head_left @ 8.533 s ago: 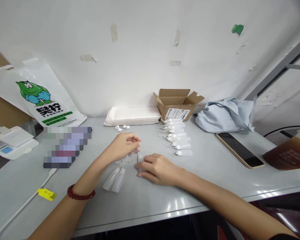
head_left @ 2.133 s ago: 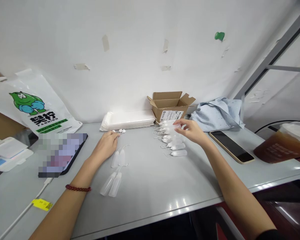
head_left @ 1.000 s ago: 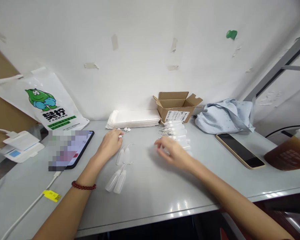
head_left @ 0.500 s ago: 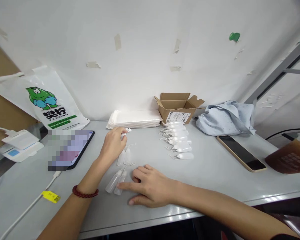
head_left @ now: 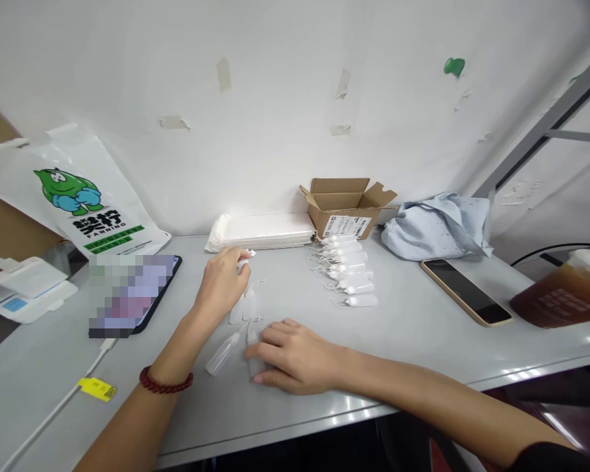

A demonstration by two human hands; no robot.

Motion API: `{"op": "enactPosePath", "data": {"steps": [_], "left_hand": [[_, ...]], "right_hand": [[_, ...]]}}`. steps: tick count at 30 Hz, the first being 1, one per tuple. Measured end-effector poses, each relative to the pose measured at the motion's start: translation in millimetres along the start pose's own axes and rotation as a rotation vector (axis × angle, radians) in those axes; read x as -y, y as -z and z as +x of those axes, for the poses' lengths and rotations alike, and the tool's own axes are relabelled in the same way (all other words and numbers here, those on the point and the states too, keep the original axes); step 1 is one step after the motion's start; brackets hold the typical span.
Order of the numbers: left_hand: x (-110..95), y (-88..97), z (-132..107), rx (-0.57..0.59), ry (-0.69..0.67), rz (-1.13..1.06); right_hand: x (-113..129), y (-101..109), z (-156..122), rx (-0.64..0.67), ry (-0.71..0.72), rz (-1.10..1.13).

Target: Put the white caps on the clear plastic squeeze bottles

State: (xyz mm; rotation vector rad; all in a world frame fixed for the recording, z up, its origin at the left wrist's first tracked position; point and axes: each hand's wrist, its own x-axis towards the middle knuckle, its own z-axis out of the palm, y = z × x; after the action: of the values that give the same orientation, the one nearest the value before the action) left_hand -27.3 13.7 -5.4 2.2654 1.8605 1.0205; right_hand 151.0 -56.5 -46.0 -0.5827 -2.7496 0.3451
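My left hand (head_left: 220, 283) rests on the grey table (head_left: 403, 341) with its fingertips pinched on a small white cap (head_left: 246, 257). My right hand (head_left: 291, 354) lies nearer to me, fingers curled over a small translucent squeeze bottle (head_left: 252, 337). Just left of it a second such bottle (head_left: 221, 354) lies on its side. Two more bottles (head_left: 242, 307) lie between my hands. A row of several capped bottles (head_left: 350, 275) lies to the right, untouched.
A stack of white bags (head_left: 263, 229) and an open cardboard box (head_left: 347, 204) stand by the wall. A blue cloth (head_left: 437, 226), a phone (head_left: 465, 300) and a brown drink cup (head_left: 560, 298) lie right. A blurred tablet (head_left: 128, 295), a printed bag (head_left: 78, 196) and a tagged cable (head_left: 96, 388) lie left.
My right hand has come back from the row of capped bottles to the near pair and curled over one bottle. My left hand has stayed by the white caps.
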Motion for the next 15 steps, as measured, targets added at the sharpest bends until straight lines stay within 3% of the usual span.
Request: {"op": "enactPosePath", "data": {"steps": [11, 15], "left_hand": [[-10.3, 5.0, -3.3, -0.003, -0.003, -0.084], [-14.8, 7.5, -4.1, 0.008, 0.085, -0.220]], "right_hand": [[-7.8, -1.5, -6.3, -0.117, 0.019, -0.058], [-14.4, 2.4, -9.3, -0.196, -0.011, -0.056]]}}
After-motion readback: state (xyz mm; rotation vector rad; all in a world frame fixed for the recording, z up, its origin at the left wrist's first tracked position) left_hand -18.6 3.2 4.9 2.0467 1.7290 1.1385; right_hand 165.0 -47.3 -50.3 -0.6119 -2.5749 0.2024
